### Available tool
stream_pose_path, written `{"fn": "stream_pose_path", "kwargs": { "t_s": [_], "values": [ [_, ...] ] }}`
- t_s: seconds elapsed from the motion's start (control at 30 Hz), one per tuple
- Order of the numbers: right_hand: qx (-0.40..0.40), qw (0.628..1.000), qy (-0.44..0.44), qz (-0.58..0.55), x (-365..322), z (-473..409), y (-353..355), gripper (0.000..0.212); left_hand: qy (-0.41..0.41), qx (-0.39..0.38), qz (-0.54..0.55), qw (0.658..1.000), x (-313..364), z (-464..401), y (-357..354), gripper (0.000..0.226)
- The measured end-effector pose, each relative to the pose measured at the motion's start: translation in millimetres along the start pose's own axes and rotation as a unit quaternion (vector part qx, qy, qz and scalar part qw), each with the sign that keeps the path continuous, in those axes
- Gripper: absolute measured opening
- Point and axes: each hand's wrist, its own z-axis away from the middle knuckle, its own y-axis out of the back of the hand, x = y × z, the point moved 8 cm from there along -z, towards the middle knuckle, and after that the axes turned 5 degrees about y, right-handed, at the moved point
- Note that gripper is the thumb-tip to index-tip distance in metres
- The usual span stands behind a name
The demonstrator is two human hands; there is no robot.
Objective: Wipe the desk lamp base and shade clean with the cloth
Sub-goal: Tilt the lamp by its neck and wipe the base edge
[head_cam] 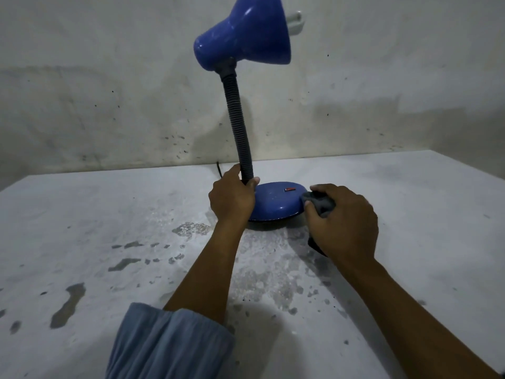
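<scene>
A blue desk lamp stands on a worn white table (109, 214). Its round blue base (276, 201) carries a small red switch. A dark ribbed neck (236, 127) rises to the blue shade (246, 36), which tilts up and to the right. My left hand (232, 198) grips the bottom of the neck just above the base. My right hand (344, 222) holds a bunched grey cloth (319, 202) and presses it against the right rim of the base. Part of the cloth hangs below my right palm.
A stained white wall (109, 105) runs close behind the lamp. A dark cord (218, 169) leaves the lamp's back toward the wall. The tabletop is peeling, with grey patches at the front left. The table's right edge slants away at the far right.
</scene>
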Motion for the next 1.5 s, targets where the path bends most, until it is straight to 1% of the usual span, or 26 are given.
{"fn": "stream_pose_path", "kwargs": {
  "t_s": [0.17,0.23,0.33,0.43,0.53,0.67,0.73,0.83,0.9,1.0,1.03,1.07,1.1,1.2,1.27,1.3,1.37,1.5],
  "values": [
    [0.004,1.000,0.014,-0.004,-15.1,9.4,-1.1,0.030,0.000,0.011,-0.013,1.000,3.1,0.5,0.2,0.037],
    [0.004,0.999,0.048,-0.006,-30.5,18.6,-3.6,0.030,0.000,0.006,-0.016,1.000,5.2,-0.2,0.4,0.036],
    [-0.023,0.993,0.116,-0.014,-52.8,30.0,-13.2,0.029,-0.005,-0.010,-0.018,1.000,5.6,-2.5,0.5,0.037],
    [-0.040,0.988,0.150,0.017,-52.8,29.5,-14.4,0.029,-0.003,-0.018,-0.019,1.000,4.6,-4.1,1.1,0.039],
    [-0.041,0.992,0.114,0.045,-33.3,18.8,-4.8,0.029,0.002,-0.018,-0.014,1.000,5.0,-2.9,1.8,0.040],
    [0.007,0.996,0.037,0.081,-5.7,3.6,10.4,0.030,0.009,-0.014,-0.008,1.000,3.1,-2.7,2.7,0.039],
    [0.021,0.996,0.025,0.081,-2.2,2.6,12.0,0.033,0.009,-0.012,-0.011,1.000,3.3,-2.0,3.0,0.040],
    [0.011,0.997,0.053,0.055,-16.0,10.2,4.0,0.029,0.006,-0.003,-0.021,1.000,5.1,-0.6,4.7,0.039],
    [0.000,0.994,0.100,0.045,-34.1,18.4,-2.5,0.029,0.006,-0.003,-0.022,1.000,5.0,-1.2,5.1,0.040],
    [-0.049,0.983,0.175,-0.010,-58.1,27.8,-13.4,0.030,0.002,-0.006,-0.022,1.000,4.9,-2.4,4.2,0.041],
    [-0.053,0.980,0.191,-0.012,-61.2,28.8,-13.5,0.029,0.001,-0.007,-0.022,1.000,5.2,-2.0,3.9,0.041],
    [-0.040,0.981,0.192,-0.007,-59.6,26.3,-9.9,0.029,0.000,-0.009,-0.023,1.000,5.5,-1.7,3.6,0.041],
    [-0.016,0.985,0.174,-0.004,-53.5,21.3,-3.1,0.029,0.000,-0.010,-0.025,1.000,5.8,-1.4,3.3,0.041],
    [0.055,0.995,0.080,0.011,-24.3,7.3,17.6,0.030,0.001,-0.012,-0.027,1.000,5.4,-1.2,2.9,0.044],
    [0.048,0.998,0.035,0.029,-11.8,5.4,16.2,0.030,-0.002,-0.010,-0.028,1.000,5.6,-1.6,2.4,0.045],
    [0.028,0.998,0.036,0.032,-12.3,7.3,10.3,0.030,-0.003,-0.008,-0.029,1.000,5.5,-1.5,3.0,0.045],
    [-0.008,0.996,0.082,0.028,-25.9,13.8,-1.6,0.030,-0.004,-0.007,-0.030,1.000,4.2,-2.6,4.4,0.044],
    [-0.016,0.986,0.160,-0.048,-50.0,17.2,-3.2,0.031,-0.020,-0.018,-0.029,0.999,3.8,-4.4,4.2,0.041]
  ]
}}
